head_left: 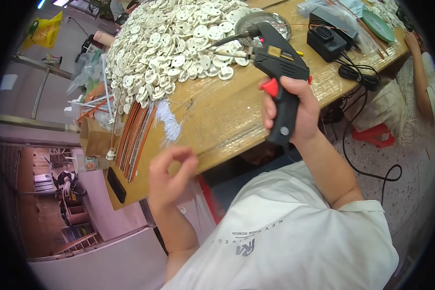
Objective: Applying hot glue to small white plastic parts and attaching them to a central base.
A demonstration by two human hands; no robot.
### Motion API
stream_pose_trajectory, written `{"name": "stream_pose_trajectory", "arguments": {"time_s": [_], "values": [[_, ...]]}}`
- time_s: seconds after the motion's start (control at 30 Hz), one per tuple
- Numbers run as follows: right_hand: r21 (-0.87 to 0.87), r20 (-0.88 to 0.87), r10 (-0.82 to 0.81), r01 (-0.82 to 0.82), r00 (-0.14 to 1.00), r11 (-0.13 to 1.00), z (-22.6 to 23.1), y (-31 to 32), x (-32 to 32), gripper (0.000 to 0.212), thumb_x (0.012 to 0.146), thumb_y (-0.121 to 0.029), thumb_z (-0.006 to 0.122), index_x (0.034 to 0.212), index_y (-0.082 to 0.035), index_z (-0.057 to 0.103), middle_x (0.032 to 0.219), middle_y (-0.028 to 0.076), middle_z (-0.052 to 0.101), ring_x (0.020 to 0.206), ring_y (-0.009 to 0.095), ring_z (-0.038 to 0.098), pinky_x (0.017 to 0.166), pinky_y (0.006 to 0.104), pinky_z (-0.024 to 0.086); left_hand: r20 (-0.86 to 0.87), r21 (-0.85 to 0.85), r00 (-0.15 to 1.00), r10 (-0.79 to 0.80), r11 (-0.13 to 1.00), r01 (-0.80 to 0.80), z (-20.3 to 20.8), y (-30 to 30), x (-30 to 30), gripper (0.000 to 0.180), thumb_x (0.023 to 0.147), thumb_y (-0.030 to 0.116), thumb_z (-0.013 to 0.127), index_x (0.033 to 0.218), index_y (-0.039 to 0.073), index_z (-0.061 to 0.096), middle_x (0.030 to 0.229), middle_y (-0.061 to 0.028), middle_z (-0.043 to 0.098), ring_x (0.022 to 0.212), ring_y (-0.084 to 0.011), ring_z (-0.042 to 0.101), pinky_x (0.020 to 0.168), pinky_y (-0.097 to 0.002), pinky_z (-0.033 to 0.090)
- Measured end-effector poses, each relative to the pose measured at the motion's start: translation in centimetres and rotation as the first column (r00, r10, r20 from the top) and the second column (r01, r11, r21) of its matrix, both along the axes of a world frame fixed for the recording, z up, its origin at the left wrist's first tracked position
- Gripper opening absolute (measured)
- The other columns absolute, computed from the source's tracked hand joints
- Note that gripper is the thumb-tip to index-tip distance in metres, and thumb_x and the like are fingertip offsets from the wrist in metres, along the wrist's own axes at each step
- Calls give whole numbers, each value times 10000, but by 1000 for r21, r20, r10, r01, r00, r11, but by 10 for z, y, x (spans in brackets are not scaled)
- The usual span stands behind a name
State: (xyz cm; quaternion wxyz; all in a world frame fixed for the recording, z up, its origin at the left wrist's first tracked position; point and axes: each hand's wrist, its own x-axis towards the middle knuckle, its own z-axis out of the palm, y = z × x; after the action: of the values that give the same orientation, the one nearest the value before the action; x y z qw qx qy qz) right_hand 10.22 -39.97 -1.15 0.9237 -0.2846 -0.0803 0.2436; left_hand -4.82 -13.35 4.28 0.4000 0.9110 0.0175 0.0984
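My right hand (304, 108) grips the black handle of a soldering gun (282, 58) with a red trigger, a finger resting at the trigger. Its metal tip points left, over the near edge of a large heap of small white round plastic parts (164, 43). A small red light glows on the gun's body. Lower left, my left hand (169, 176) is raised at the table's near edge, thumb and forefinger bent together in a pinch. Whatever may be between them is too small to see. A bundle of thin white wires (169, 121) lies just beyond it.
Orange-brown strips (135, 140) and a dark phone (116, 185) lie on the wooden table (217, 118), left. A round metal dish (281, 26) sits behind the gun. Farther right are a black power adapter (326, 43), a green plate (378, 26) and a seated person (423, 92). Black cable hangs down.
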Motion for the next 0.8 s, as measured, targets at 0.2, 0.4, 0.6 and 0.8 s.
{"name": "stream_pose_trajectory", "arguments": {"time_s": [0.2, 0.4, 0.6, 0.8], "values": [[-296, 232, -174, 240, 957, 925, -9, -12, 13, 303, 958, -282, 647, 1017, 12, 688, 672, 115, 651, 522, 190, 633, 507, 317, 550, 336, 238, 938, 89, 955, -176, -61, -9, 19, 91, 922, 41, 761, 894, -18, 698, 763, -53, 629, 681, -127, 546, 623, -293, 440], [-288, 264, -79, 157, 961, 945, -8, -9, 22, 291, 944, -286, 689, 941, 4, 680, 650, 93, 651, 502, 183, 639, 484, 315, 540, 503, 406, 864, 27, 875, -264, -65, -16, 27, 125, 935, 80, 743, 839, 18, 692, 702, -67, 595, 646, -210, 499, 663, -363, 392], [-301, 301, -102, 196, 948, 933, -13, -7, 21, 304, 939, -291, 708, 901, 8, 670, 647, 106, 657, 491, 191, 647, 465, 321, 537, 488, 561, 863, -130, 804, -197, -69, -12, 27, 121, 938, 103, 724, 848, 33, 682, 712, -93, 613, 651, -273, 553, 678, -397, 400], [-328, 328, -115, 227, 938, 917, -13, -8, 21, 318, 934, -303, 715, 903, 11, 672, 649, 112, 660, 493, 197, 650, 468, 332, 542, 473, 478, 880, -54, 854, -205, -72, -12, 32, 124, 931, 128, 728, 857, 33, 701, 714, -97, 644, 617, -271, 576, 676, -399, 422]]}}
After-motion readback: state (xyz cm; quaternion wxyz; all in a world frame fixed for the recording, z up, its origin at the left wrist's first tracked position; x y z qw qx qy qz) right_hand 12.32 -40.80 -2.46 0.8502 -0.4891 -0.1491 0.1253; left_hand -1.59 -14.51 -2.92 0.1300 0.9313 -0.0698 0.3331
